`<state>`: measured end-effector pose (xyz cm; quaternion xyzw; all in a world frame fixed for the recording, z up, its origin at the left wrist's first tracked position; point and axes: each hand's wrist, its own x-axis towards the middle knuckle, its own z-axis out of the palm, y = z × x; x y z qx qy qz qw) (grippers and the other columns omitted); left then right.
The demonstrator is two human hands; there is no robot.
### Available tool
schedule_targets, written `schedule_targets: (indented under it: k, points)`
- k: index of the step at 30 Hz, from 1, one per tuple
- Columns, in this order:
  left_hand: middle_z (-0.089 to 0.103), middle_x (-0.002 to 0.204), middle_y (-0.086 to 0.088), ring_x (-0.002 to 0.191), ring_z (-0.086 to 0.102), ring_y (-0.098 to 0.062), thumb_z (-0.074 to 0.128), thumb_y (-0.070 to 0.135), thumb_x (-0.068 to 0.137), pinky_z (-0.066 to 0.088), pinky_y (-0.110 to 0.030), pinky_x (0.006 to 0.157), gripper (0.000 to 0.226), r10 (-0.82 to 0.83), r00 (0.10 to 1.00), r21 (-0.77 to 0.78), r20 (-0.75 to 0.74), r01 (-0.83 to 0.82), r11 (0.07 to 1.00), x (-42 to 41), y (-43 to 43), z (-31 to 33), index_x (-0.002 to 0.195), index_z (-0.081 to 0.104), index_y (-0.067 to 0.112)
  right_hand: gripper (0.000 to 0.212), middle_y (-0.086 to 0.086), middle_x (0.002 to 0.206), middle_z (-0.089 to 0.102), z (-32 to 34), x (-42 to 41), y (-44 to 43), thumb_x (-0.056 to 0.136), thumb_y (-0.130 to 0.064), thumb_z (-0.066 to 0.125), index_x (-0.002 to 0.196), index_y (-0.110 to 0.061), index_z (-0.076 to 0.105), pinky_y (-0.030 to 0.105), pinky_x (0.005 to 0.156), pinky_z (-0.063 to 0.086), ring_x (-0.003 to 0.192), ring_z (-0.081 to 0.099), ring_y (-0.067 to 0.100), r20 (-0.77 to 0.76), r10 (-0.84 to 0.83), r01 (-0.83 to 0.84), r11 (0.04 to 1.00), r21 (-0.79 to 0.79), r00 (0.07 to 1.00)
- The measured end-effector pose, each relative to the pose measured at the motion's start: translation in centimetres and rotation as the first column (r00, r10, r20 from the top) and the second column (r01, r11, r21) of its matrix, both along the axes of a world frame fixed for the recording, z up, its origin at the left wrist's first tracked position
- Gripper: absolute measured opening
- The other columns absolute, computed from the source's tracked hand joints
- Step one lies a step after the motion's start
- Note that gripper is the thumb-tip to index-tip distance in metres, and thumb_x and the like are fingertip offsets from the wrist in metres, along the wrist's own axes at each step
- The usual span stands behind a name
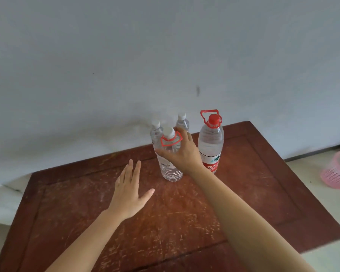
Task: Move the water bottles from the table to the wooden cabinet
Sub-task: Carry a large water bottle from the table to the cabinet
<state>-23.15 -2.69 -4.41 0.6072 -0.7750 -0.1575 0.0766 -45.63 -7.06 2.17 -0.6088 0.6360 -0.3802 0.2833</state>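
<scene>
Wooden surface [185, 222], far edge: we list the front water bottle [171, 169] with our right grip [182, 152] curled round its shoulder; left grip [128, 191] spread flat, holding nothing.

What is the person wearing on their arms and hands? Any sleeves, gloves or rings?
Nothing that shows. The left arm and right arm are bare, with no sleeves in view. The left hand and right hand have no gloves, rings or watch.
</scene>
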Motion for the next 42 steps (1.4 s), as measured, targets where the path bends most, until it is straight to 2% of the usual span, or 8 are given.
schedule_targets:
  k: [7, 15, 20, 26, 31, 35, 39, 42]
  points:
    - [0.009, 0.168, 0.001, 0.155, 0.009, -0.021, 0.087, 0.059, 0.062, 0.022, -0.052, 0.123, 0.135, -0.290, 0.950, 0.103, -0.117, 0.303, 0.948, -6.6, -6.2, -3.1, 0.160, -0.001, 0.031, 0.078, -0.007, 0.133, 0.057, -3.8, -4.7, 8.2, 0.073, -0.039, 0.090, 0.135, -0.037, 0.042, 0.041, 0.102, 0.054, 0.123, 0.059, 0.013, 0.375, -0.133, 0.135, 0.991, 0.019, 0.918]
    - [0.019, 0.163, -0.005, 0.153, 0.014, -0.029, 0.091, 0.049, 0.061, 0.016, -0.057, 0.122, 0.126, -0.525, 0.846, 0.028, 0.095, 0.525, 0.851, -15.1, -6.4, -6.5, 0.156, 0.010, 0.028, 0.079, 0.004, 0.140, 0.060, -9.7, -10.3, 14.8, 0.078, -0.040, 0.085, 0.144, -0.032, 0.041, 0.048, 0.103, 0.054, 0.124, 0.064, 0.021, 0.767, -0.502, 0.339, 0.858, 0.385, 0.399]
    - [0.034, 0.143, -0.009, 0.133, 0.035, -0.030, 0.082, 0.063, 0.064, 0.026, -0.049, 0.116, 0.114, -0.524, 0.765, 0.036, 0.373, 0.553, 0.833, -17.7, -6.5, -5.3, 0.153, 0.022, 0.026, 0.052, 0.007, 0.125, 0.072, -11.2, -10.5, 15.4, 0.088, -0.037, 0.076, 0.134, -0.018, 0.059, 0.044, 0.096, 0.056, 0.115, 0.070, 0.025, 0.788, -0.599, 0.352, 0.774, 0.526, 0.140]
    - [0.033, 0.158, -0.006, 0.150, 0.023, -0.028, 0.086, 0.047, 0.069, 0.011, -0.051, 0.124, 0.110, -0.581, 0.757, 0.210, 0.298, 0.542, 0.814, -16.9, -5.0, -5.8, 0.154, 0.022, 0.016, 0.037, 0.010, 0.111, 0.077, -12.1, -9.3, 14.9, 0.093, -0.036, 0.070, 0.123, -0.015, 0.065, 0.041, 0.082, 0.056, 0.101, 0.074, 0.028, 0.632, -0.775, 0.326, 0.591, 0.738, -0.025]
    - [0.044, 0.143, 0.004, 0.133, 0.041, -0.024, 0.080, 0.066, 0.059, 0.029, -0.047, 0.114, 0.109, -0.544, 0.784, 0.222, 0.300, 0.497, 0.839, -13.4, -3.5, -6.1, 0.147, 0.031, 0.025, 0.071, 0.013, 0.125, 0.067, -11.5, -7.9, 12.9, 0.079, -0.043, 0.078, 0.137, -0.010, 0.054, 0.046, 0.089, 0.058, 0.103, 0.071, 0.029, 0.388, -0.919, 0.356, 0.385, 0.851, 0.068]
    - [0.046, 0.138, 0.005, 0.127, 0.044, -0.022, 0.070, 0.074, 0.055, 0.034, -0.043, 0.109, 0.110, -0.482, 0.842, 0.189, 0.243, 0.447, 0.874, -10.8, -2.0, -6.6, 0.148, 0.033, 0.026, 0.104, 0.012, 0.168, 0.002, -8.8, -6.7, 10.5, 0.086, -0.042, 0.075, 0.162, -0.023, 0.007, 0.056, 0.118, 0.032, 0.151, 0.021, 0.037, 0.253, -0.888, 0.535, 0.438, 0.723, 0.385]
    - [0.040, 0.143, 0.003, 0.133, 0.039, -0.022, 0.064, 0.079, 0.058, 0.026, -0.049, 0.116, 0.112, -0.428, 0.868, 0.170, 0.251, 0.396, 0.903, -9.4, -0.3, -7.0, 0.150, 0.025, 0.028, 0.085, 0.005, 0.171, 0.002, -8.7, -6.3, 9.7, 0.091, -0.057, 0.064, 0.160, -0.038, 0.017, 0.056, 0.126, 0.007, 0.157, 0.003, 0.027, -0.001, -0.430, 0.381, 0.799, 0.464, 0.903]
    - [0.023, 0.159, -0.006, 0.150, 0.016, -0.030, 0.072, 0.077, 0.062, 0.009, -0.066, 0.118, 0.123, -0.433, 0.846, 0.209, 0.313, 0.383, 0.900, -9.4, 0.0, -6.9, 0.156, 0.010, 0.029, 0.115, 0.006, 0.172, -0.002, -11.2, -6.6, 10.0, 0.074, -0.083, 0.063, 0.162, -0.038, 0.005, 0.065, 0.120, -0.013, 0.157, -0.011, 0.032, -0.360, 0.188, 0.076, 0.791, 0.607, 0.914]
